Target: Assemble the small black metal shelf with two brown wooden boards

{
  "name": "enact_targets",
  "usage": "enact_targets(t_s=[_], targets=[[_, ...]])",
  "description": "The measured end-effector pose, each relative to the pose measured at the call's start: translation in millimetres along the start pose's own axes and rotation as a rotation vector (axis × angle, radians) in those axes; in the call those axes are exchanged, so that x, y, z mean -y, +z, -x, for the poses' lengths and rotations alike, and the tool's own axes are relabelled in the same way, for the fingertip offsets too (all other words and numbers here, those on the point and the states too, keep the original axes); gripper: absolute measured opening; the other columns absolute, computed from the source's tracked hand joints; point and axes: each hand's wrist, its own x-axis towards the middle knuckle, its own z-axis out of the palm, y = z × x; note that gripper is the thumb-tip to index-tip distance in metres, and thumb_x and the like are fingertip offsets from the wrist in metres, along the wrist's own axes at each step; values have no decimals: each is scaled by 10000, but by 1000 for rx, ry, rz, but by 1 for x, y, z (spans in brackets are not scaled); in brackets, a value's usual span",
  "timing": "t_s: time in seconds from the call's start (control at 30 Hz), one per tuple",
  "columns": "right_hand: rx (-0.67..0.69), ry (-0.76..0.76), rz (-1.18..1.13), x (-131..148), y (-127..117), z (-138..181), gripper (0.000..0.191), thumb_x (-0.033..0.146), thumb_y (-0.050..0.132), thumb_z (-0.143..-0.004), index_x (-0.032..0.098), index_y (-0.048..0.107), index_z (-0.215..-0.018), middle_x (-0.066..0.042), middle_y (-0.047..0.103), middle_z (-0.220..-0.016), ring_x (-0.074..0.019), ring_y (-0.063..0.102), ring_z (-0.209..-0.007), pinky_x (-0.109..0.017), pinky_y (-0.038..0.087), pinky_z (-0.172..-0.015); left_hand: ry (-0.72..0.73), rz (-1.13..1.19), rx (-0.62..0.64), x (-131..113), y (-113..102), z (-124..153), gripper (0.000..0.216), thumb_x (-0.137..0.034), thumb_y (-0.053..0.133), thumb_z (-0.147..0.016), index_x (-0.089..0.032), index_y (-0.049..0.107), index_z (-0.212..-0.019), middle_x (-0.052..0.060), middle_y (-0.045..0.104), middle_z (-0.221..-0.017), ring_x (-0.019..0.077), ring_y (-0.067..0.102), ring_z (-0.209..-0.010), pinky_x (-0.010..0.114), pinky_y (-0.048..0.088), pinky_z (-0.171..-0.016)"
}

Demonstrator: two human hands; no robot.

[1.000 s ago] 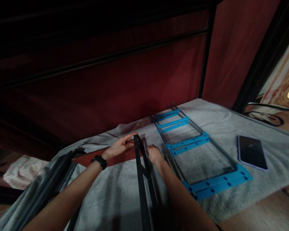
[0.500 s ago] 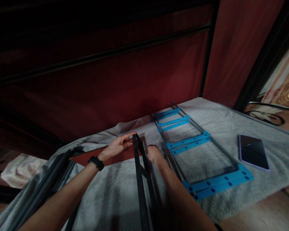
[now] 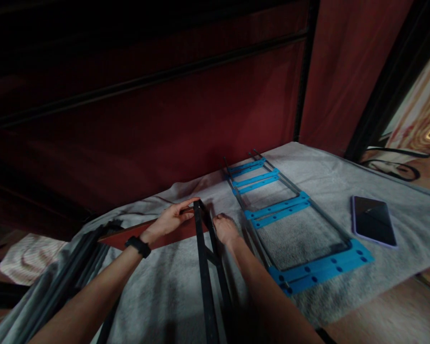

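Slightly, in the head view, everything sits further left than half a second ago, while both hands keep their places at the black frame (image 3: 200,243). It is at lower centre, its long axis running up from the bottom edge, its far end pointing toward the red panel (image 3: 165,138). The left hand (image 3: 169,220) grasps the red board (image 3: 179,234), fingertip on that end; the right hand (image 3: 225,228) curls alongside, its grip unclear.
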Motion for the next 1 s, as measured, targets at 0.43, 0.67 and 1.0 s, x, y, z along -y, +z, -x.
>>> enact_targets(t_s=[0.43, 0.67, 1.0], targets=[[24, -7, -5, -8, 5, -2, 320, 58, 447, -851, 157, 686, -1040, -135, 661, -1145, -187, 633, -1026, -264, 440, -861, -57, 94, 64, -14, 1, 1, 668, -326, 643, -827, -184, 425, -1442, 100, 653, -1209, 193, 626, -969, 296, 491, -788], [45, -72, -24, -11, 5, -4, 332, 63, 431, -868, 180, 688, -1042, -113, 654, -1149, -170, 627, -1011, -262, 430, -881, -19, 41, 42, -10, -1, 2, 641, -328, 654, -817, -181, 471, -1414, 93, 680, -1108, 197, 620, -921, 285, 496, -741], [49, -68, 5, -8, 8, -5, 376, 21, 454, -827, 121, 650, -1132, -151, 635, -1206, -187, 594, -1115, -255, 406, -939, -69, 96, 20, -10, 1, 2, 665, -329, 671, -809, -170, 465, -1421, 88, 677, -1060, 177, 607, -839, 271, 481, -698]])
